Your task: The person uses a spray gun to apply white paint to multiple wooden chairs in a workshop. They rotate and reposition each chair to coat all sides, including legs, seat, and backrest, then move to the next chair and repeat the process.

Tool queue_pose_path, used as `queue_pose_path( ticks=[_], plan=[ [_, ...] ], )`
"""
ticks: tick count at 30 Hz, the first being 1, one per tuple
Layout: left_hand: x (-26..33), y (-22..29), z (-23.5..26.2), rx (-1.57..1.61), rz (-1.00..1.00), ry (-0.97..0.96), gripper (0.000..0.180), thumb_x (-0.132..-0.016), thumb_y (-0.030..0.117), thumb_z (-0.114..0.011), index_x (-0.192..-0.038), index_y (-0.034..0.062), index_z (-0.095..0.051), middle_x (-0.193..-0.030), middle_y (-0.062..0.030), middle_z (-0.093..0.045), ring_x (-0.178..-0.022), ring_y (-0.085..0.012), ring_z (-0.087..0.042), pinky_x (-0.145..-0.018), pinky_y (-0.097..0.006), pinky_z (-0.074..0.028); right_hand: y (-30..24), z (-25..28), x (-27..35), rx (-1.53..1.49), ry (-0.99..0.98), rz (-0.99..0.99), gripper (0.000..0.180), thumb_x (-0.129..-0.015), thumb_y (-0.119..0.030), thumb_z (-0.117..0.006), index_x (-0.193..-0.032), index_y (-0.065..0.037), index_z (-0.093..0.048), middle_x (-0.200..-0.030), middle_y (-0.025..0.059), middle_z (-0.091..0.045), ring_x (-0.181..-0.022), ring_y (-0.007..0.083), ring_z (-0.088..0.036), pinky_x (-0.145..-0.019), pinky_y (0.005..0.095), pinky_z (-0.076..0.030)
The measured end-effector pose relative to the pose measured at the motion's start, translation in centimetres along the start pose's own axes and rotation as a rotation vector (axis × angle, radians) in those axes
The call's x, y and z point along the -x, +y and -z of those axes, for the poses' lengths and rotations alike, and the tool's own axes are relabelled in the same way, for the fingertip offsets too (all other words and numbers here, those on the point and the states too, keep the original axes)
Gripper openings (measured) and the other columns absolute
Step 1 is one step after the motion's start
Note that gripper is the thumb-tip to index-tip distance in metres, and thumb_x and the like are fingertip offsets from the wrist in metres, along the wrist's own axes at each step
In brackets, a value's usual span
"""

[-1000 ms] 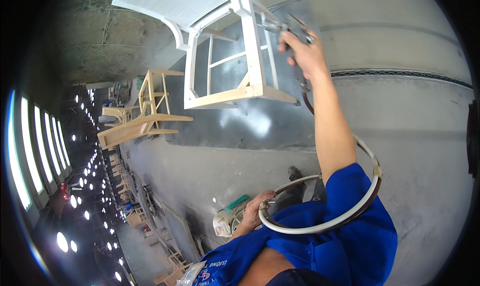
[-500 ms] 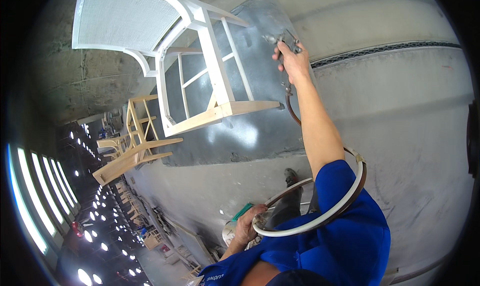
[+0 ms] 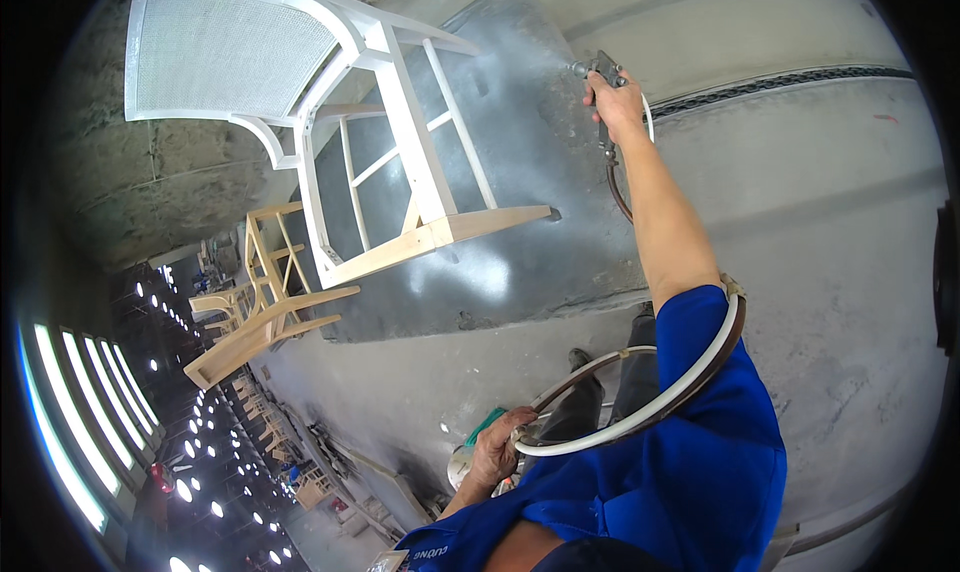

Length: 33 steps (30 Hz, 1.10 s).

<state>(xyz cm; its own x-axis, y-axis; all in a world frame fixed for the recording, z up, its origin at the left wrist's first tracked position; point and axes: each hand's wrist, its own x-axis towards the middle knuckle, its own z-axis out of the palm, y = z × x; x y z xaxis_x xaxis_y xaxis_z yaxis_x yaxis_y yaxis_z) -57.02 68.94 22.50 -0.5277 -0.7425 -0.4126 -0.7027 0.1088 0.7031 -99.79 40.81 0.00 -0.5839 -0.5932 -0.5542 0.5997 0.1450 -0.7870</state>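
Note:
My right hand (image 3: 618, 104), at the end of a stretched arm, is closed round the grip of a metal spray gun (image 3: 606, 70). Its nozzle points left, and a pale mist spreads from it toward the chair. That chair (image 3: 410, 132) lies tipped over, mostly coated white, with a woven panel (image 3: 235, 52) and a bare-wood part (image 3: 440, 234) at its lower side. Low in front of my body, my left hand (image 3: 495, 452) grips the looped white-and-brown hose (image 3: 660, 420), which passes round my right upper arm.
A dark grey board (image 3: 540, 262) with white overspray lies under the chair. Unpainted wooden chairs (image 3: 270, 317) stand to the left. A chain in a floor groove (image 3: 780, 84) runs along the right. A container with something green (image 3: 487, 427) is beside my left hand.
My right hand has moved right and slightly up with the spray gun, away from the chair. White mist now shows at the nozzle. My left hand keeps its hold on the hose.

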Motion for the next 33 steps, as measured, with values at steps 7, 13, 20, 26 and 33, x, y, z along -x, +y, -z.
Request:
queue_pose_path(
  ticks=[7, 13, 20, 26, 33],
  plan=[
    [0.4, -1.2, 0.6, 0.026, -0.003, 0.007, 0.020, -0.102, 0.016, -0.063, -0.117, 0.0046, -0.070, -0.120, -0.0162, -0.073, -0.112, -0.0350, -0.071, -0.095, -0.039, -0.056, 0.0, -0.2, -3.1, 0.335, 0.168, 0.197, 0.043, -0.095, -0.018, -0.069, -0.134, -0.003, -0.061, -0.089, 0.0093, -0.071, -0.074, 0.0175, -0.070, -0.051, 0.0318, -0.051],
    [0.3, -1.8, 1.6, 0.035, -0.092, -0.038, 0.024, -0.100, 0.014, -0.064, -0.121, 0.0031, -0.067, -0.119, -0.0212, -0.071, -0.111, -0.0404, -0.070, -0.095, -0.042, -0.057, -8.3, -1.8, 3.9, 0.096, -0.170, 0.152, 0.049, -0.095, -0.020, -0.069, -0.140, -0.005, -0.058, -0.083, 0.0042, -0.066, -0.067, 0.0122, -0.062, -0.047, 0.0265, -0.044],
    [0.6, -3.3, 4.1, 0.154, -0.169, -0.047, 0.024, -0.099, 0.010, -0.064, -0.121, 0.0005, -0.067, -0.123, -0.0220, -0.069, -0.117, -0.0410, -0.067, -0.100, -0.043, -0.054, -11.4, -11.5, 18.4, -0.019, -0.492, 0.248, 0.052, -0.093, -0.021, -0.071, -0.140, -0.005, -0.058, -0.094, 0.0063, -0.072, -0.078, 0.0133, -0.070, -0.050, 0.0261, -0.047],
    [2.4, -6.9, 6.9, 0.381, -0.173, -0.007, 0.025, -0.097, 0.008, -0.066, -0.121, 0.0012, -0.068, -0.125, -0.0170, -0.070, -0.124, -0.0365, -0.064, -0.106, -0.043, -0.050, -12.4, -27.0, 17.5, 0.377, -0.387, 0.248, 0.027, -0.097, -0.019, -0.069, -0.118, -0.001, -0.064, -0.085, 0.0063, -0.068, -0.073, 0.0152, -0.067, -0.049, 0.0289, -0.050],
    [4.9, -14.4, 12.0, 0.719, 0.032, -0.045, 0.037, -0.102, 0.023, -0.062, -0.133, 0.0024, -0.064, -0.131, -0.0170, -0.067, -0.130, -0.0311, -0.059, -0.111, -0.042, -0.045, -10.1, -36.2, 15.5, 0.518, -0.226, 0.161, 0.021, -0.094, -0.015, -0.067, -0.107, 0.000, -0.067, -0.084, 0.0090, -0.069, -0.071, 0.0172, -0.068, -0.053, 0.0317, -0.055]
  ],
)
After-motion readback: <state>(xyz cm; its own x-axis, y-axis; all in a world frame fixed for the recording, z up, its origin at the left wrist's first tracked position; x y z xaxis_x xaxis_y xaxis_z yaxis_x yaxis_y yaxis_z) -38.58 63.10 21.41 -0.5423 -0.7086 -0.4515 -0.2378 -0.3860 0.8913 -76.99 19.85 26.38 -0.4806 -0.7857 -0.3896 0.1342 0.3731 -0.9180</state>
